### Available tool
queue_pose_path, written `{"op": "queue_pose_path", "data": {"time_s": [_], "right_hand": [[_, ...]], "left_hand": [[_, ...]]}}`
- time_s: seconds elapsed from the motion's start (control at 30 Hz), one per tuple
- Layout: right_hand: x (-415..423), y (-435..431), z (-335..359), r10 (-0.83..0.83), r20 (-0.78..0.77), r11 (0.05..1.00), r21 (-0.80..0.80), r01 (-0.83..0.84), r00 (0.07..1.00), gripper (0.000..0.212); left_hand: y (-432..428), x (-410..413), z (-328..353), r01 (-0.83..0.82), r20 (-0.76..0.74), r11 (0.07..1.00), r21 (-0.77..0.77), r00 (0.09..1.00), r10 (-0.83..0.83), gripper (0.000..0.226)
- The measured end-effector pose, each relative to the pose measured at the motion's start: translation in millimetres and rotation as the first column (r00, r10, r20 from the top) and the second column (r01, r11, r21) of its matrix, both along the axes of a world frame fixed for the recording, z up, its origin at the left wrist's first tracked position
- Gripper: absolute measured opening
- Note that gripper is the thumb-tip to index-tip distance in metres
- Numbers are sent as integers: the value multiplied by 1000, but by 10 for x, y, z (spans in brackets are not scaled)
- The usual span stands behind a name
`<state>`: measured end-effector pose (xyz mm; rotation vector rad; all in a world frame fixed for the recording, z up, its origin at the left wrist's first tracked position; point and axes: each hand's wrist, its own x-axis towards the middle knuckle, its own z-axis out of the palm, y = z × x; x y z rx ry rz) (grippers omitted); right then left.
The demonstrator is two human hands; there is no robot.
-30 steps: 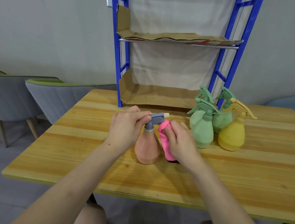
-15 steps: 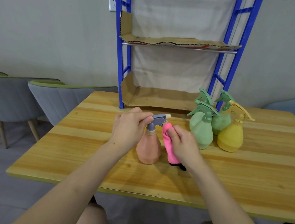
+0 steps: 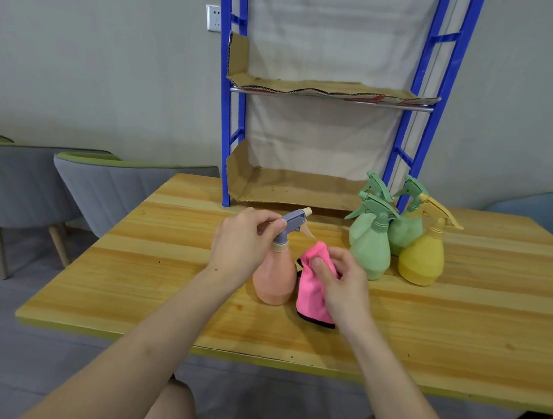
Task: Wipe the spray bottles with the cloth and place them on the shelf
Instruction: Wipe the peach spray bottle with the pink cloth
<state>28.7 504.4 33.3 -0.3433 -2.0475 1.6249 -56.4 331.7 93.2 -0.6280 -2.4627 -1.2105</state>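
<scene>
Peach plastic, matte and pear-shaped, the spray bottle (image 3: 274, 278) stands upright near the middle of the wooden table (image 3: 156, 282). The left hand (image 3: 243, 243) pinches its grey trigger head (image 3: 289, 223) between thumb and fingers. The right hand (image 3: 342, 282) grips a fuzzy pink cloth (image 3: 312, 292) (dark-edged along its lower hem), bunched just beside the bottle's right flank. Behind and to the right cluster 3 green bottles (image 3: 372, 251) and 1 yellow bottle (image 3: 421, 260), all equally bulbous. At the table's far edge rises the blue metal shelf (image 3: 232, 135); creased brown cardboard (image 3: 304, 192) lines its 2 tiers.
</scene>
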Motion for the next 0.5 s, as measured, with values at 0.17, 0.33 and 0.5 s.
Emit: {"op": "queue_pose_path", "data": {"time_s": [0.17,0.33,0.5], "right_hand": [[57,-110,57,-13,-169,1000,11,15,985,16],[54,-289,11,-70,-220,996,32,79,973,24],[-51,-440,24,-51,-221,994,-109,28,974,26]], "left_hand": [[-66,34,-25,63,125,986,153,989,-82,37],[-221,65,-279,75,216,950,303,966,-145,42],[-156,12,-309,219,245,943,252,928,-281,22]]}}
